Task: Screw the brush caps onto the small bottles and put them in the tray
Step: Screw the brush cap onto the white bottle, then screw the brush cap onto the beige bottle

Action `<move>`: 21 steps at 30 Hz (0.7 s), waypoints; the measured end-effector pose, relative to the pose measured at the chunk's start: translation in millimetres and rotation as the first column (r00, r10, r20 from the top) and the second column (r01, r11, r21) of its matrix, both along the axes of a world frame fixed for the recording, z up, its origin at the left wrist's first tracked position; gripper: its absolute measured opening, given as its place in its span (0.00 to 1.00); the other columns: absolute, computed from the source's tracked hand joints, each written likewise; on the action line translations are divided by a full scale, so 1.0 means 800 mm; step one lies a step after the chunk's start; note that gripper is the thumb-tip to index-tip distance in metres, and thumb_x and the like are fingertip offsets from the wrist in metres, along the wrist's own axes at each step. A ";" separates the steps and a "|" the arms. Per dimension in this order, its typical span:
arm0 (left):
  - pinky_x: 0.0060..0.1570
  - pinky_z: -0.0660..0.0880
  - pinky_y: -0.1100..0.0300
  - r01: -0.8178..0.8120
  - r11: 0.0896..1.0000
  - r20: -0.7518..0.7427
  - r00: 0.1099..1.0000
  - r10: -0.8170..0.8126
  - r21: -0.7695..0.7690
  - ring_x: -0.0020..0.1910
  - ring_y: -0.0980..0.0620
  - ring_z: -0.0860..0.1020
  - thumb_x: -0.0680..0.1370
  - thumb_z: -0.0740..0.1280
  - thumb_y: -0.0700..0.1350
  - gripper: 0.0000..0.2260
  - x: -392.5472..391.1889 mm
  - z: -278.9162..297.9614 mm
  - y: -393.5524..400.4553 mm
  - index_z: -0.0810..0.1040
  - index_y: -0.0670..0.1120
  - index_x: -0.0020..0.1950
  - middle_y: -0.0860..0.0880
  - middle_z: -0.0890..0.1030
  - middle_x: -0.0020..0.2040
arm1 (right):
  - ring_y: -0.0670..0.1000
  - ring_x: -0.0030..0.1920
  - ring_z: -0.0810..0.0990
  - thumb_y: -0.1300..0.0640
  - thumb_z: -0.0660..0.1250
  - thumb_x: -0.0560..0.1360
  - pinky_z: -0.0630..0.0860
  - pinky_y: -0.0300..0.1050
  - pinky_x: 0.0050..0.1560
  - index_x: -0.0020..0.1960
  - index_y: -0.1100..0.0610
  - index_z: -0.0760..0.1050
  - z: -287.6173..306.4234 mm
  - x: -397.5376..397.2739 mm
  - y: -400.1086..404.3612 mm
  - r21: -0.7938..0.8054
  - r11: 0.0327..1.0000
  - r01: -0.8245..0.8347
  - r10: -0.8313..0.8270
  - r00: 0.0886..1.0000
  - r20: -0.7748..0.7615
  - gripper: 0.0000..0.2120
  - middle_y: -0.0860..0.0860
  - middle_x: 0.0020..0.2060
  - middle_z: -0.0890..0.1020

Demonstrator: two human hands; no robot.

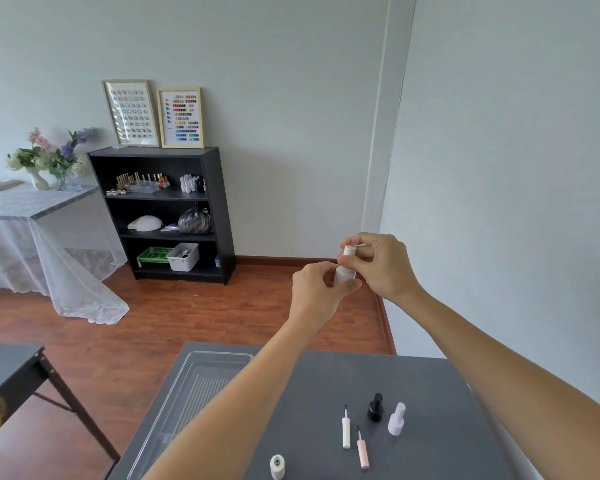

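You stand at a dark grey table [430,393] over a red-brown wood floor [174,317], with pale walls behind.

Far left, a lace-draped side table [32,202] carries flower vases [49,161]. Beside it stands a black shelf [160,213] with small bottles on its top level and two framed charts [153,114] resting on its top board. A second dark table [11,362] shows at the lower left edge.

On your table, a clear tray [194,368] lies at the left; your left forearm crosses over it and hides part of it. Right of the arm, near the front edge, a white bottle [277,466] lies uncapped. Next come a white brush cap [346,429] and a pink brush cap [362,452], lying flat and apart. Further right stand a capped black bottle [375,407] and a capped lilac bottle [396,419].

Your left hand [317,292] grips the body of a white held bottle [344,275], raised well above the table. Your right hand [381,263] pinches its white cap [349,251] between thumb and fingers, seated on the bottle neck.
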State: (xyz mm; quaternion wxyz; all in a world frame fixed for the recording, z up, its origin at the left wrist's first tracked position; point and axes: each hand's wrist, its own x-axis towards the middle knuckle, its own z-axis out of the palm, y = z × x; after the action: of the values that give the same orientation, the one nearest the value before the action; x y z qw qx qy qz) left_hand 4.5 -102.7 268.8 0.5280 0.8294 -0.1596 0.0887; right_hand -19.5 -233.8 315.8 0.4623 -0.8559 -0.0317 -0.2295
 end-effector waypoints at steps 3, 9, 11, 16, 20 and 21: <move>0.26 0.66 0.73 0.003 0.999 -0.029 1.000 -0.004 -0.038 0.24 0.62 0.71 0.69 0.78 0.52 0.07 -0.005 -0.022 -0.003 0.82 0.52 0.40 0.58 0.75 0.27 | 0.35 0.36 0.82 0.61 0.75 0.71 0.73 0.22 0.42 0.50 0.59 0.82 -0.021 -0.006 0.003 0.025 0.999 0.029 -0.029 1.000 -0.008 0.08 0.50 0.39 0.86; 0.32 0.70 0.71 0.114 0.993 -0.185 0.977 -0.105 0.039 0.34 0.61 0.78 0.70 0.77 0.54 0.10 -0.018 -0.075 0.011 0.82 0.54 0.48 0.57 0.81 0.36 | 0.38 0.38 0.83 0.59 0.75 0.70 0.79 0.33 0.41 0.48 0.56 0.82 -0.086 -0.020 -0.001 0.034 0.999 0.026 -0.021 0.991 -0.133 0.07 0.49 0.41 0.87; 0.35 0.71 0.71 0.224 0.970 -0.298 0.936 -0.186 0.099 0.43 0.57 0.80 0.70 0.78 0.54 0.20 -0.020 -0.098 0.020 0.79 0.54 0.60 0.55 0.83 0.45 | 0.40 0.41 0.83 0.57 0.75 0.70 0.77 0.30 0.43 0.47 0.53 0.81 -0.118 -0.026 -0.001 -0.010 0.999 0.040 -0.042 0.984 -0.175 0.06 0.47 0.41 0.86; 0.56 0.74 0.58 0.414 0.851 -0.519 0.830 -0.207 0.322 0.63 0.50 0.75 0.71 0.77 0.50 0.36 -0.024 -0.162 0.057 0.65 0.52 0.76 0.47 0.74 0.67 | 0.50 0.42 0.82 0.60 0.73 0.71 0.75 0.38 0.46 0.44 0.55 0.79 -0.194 -0.048 -0.012 -0.078 0.994 0.072 -0.093 0.945 -0.314 0.04 0.48 0.39 0.85; 0.65 0.71 0.55 0.443 0.772 -0.577 0.807 -0.122 0.457 0.68 0.46 0.72 0.72 0.77 0.44 0.35 -0.019 -0.195 0.091 0.66 0.48 0.76 0.43 0.73 0.70 | 0.55 0.44 0.79 0.65 0.70 0.71 0.73 0.39 0.36 0.44 0.57 0.78 -0.231 -0.059 -0.034 -0.107 0.980 0.169 -0.200 0.871 -0.448 0.04 0.52 0.39 0.82; 0.65 0.71 0.55 0.456 0.750 -0.596 0.796 -0.103 0.479 0.69 0.46 0.71 0.72 0.76 0.42 0.35 -0.031 -0.205 0.102 0.65 0.47 0.76 0.43 0.72 0.70 | 0.57 0.44 0.78 0.66 0.70 0.71 0.74 0.41 0.36 0.45 0.59 0.78 -0.244 -0.072 -0.036 -0.112 0.976 0.187 -0.218 0.853 -0.475 0.04 0.55 0.40 0.81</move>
State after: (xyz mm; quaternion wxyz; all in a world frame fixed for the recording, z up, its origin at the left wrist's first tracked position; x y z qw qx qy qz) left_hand -20.2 -20.9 104.5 0.2671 0.9078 -0.1535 -0.2845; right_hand -77.1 -262.2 120.7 0.4022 -0.8984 0.1681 -0.0540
